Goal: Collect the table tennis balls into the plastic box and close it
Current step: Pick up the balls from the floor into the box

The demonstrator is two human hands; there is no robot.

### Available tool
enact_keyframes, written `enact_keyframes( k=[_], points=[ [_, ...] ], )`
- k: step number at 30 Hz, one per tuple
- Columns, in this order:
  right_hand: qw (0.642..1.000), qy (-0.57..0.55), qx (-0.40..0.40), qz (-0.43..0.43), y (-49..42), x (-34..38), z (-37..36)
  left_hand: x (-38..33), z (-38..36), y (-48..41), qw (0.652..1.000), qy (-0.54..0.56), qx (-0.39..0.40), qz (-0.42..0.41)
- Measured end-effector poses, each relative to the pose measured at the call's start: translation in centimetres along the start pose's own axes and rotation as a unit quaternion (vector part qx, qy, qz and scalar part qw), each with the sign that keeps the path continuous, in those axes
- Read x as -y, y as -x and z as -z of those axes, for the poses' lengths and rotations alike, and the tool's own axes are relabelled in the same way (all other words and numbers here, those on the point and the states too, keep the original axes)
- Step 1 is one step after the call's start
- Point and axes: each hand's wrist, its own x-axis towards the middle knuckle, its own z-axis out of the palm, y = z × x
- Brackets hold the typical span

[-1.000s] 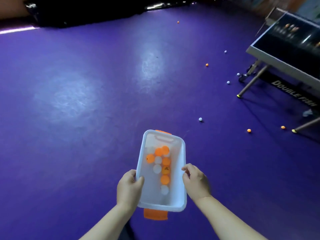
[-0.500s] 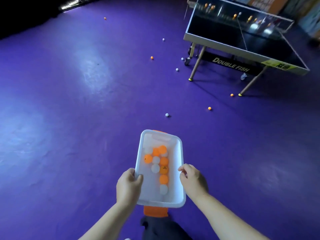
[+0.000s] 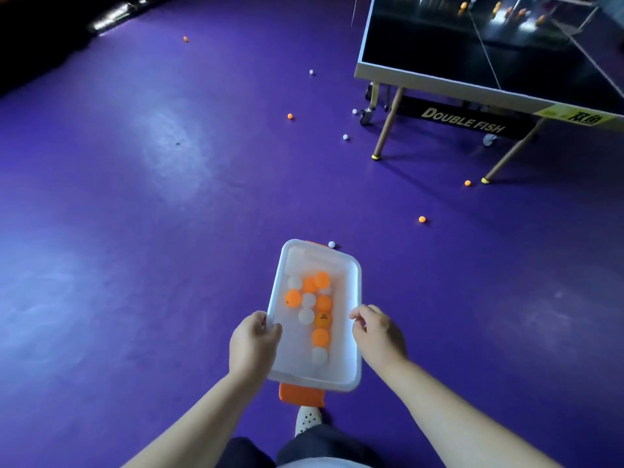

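A glossy purple sports floor (image 3: 135, 231) fills most of the view. At the upper right stands a dark-topped table tennis table (image 3: 439, 45) with a pale edge, tan legs and a "DOUBLE FISH" panel underneath, and a few balls lie on its far end. In the lower middle a translucent white rectangular plastic box (image 3: 357, 288) is held above the floor, its top open and an orange latch (image 3: 302, 395) hanging at its near end. The left hand (image 3: 251, 346) grips the box's left long rim, thumb hooked over the edge and fingers curled beneath. The right hand (image 3: 378, 332) has curled fingertips pinching the right rim. A white perforated shoe (image 3: 307, 418) shows below the box. Inside the box lies a cluster of orange and white table tennis balls (image 3: 309, 309). On the floor, a white ball (image 3: 331, 244) sits just past the box's far end, two orange balls (image 3: 422, 219) lie near the table legs, and other balls are scattered farther off.
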Motion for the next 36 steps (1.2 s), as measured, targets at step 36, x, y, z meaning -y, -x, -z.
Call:
enact_keyframes(
  k=[36],
  points=[
    [0.946, -0.08, -0.205, -0.237, -45.5, 16.2, 2.4, -24.0, -4.3, -55.6, 0.939, -0.146, 0.24, -0.199]
  ],
)
